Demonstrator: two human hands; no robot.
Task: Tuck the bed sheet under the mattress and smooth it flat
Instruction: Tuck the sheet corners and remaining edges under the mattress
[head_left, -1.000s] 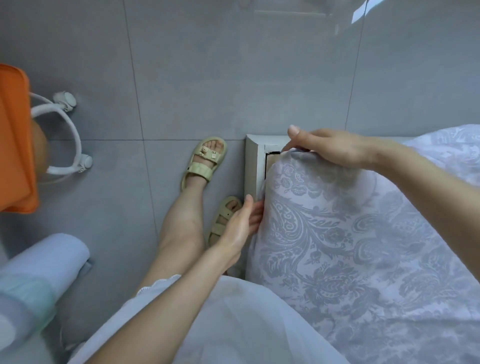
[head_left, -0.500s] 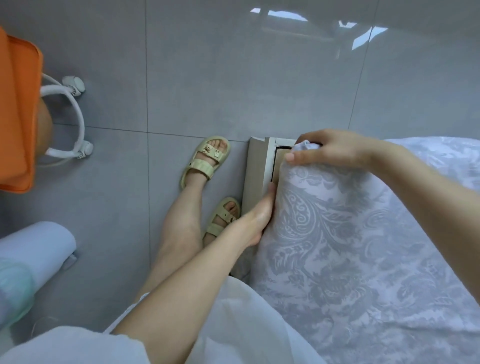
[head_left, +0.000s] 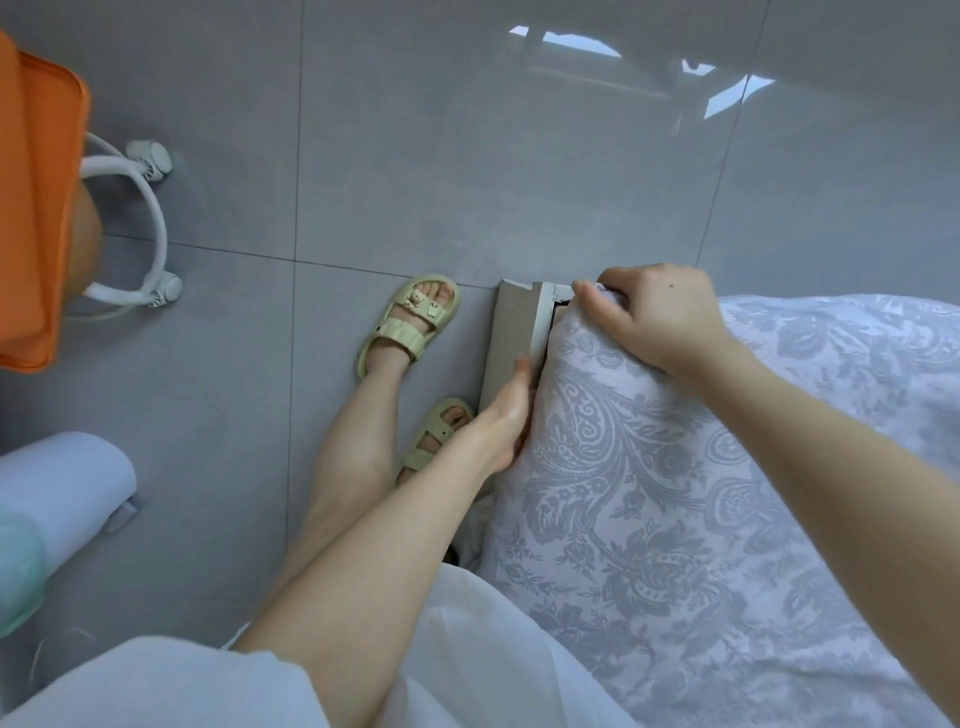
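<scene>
A white bed sheet (head_left: 665, 499) with a grey paisley pattern covers the mattress corner at the lower right. The pale bed frame corner (head_left: 511, 332) shows just left of it. My right hand (head_left: 654, 317) sits on top of the corner, fingers curled over the sheet's edge and pinching the cloth. My left hand (head_left: 506, 415) lies flat against the mattress side, fingers pushed down between the sheet and the frame; its fingertips are hidden in that gap.
My two feet in pale green sandals (head_left: 410, 322) stand on the grey tiled floor beside the frame. An orange chair seat (head_left: 36, 208) on a white wheeled base (head_left: 150, 223) stands at the left. A pale rolled bundle (head_left: 57, 488) lies at lower left.
My left hand moved from open beside the mattress into the gap along the frame. My right hand curled its fingers tighter over the sheet at the corner. The view shifted slightly.
</scene>
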